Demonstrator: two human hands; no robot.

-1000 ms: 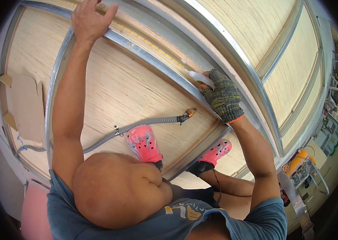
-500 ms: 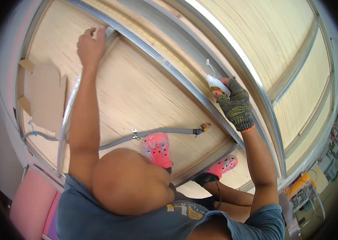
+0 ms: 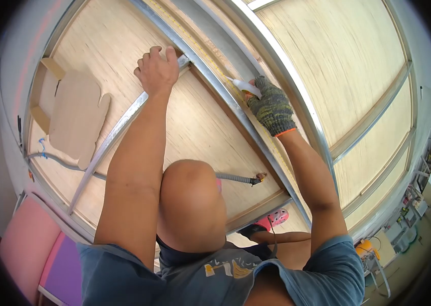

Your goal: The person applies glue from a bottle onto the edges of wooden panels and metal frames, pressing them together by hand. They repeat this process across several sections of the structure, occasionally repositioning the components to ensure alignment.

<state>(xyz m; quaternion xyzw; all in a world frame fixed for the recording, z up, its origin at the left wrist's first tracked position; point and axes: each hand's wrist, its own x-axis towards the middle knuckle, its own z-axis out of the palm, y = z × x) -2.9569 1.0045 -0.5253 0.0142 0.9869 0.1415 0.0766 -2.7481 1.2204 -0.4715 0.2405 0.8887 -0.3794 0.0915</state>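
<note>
My bare left hand (image 3: 158,71) is wrapped over a silvery metal crossbar (image 3: 123,118), close to where it meets a long metal rail (image 3: 202,76). My right hand (image 3: 272,106), in a dark knitted fingerless glove with an orange cuff, is closed round a small white squeeze bottle (image 3: 246,88). Tilted over, the bottle points its thin nozzle up and left at a strip with yellow dashes (image 3: 195,47) that runs beside the rail. The bottle's lower part is hidden in the glove.
Wooden panels (image 3: 205,127) lie within the metal frame. A brown cardboard piece (image 3: 75,115) rests at left. Grey corrugated conduit (image 3: 236,177) crosses below my knee. One pink clog (image 3: 278,218) shows near the frame. Pink and purple padding (image 3: 27,245) is at lower left, clutter at right.
My right hand has moved up and left along the rail, tipping the bottle nozzle toward the dashed strip. The view has shifted; my left hand stays near the crossbar's end.
</note>
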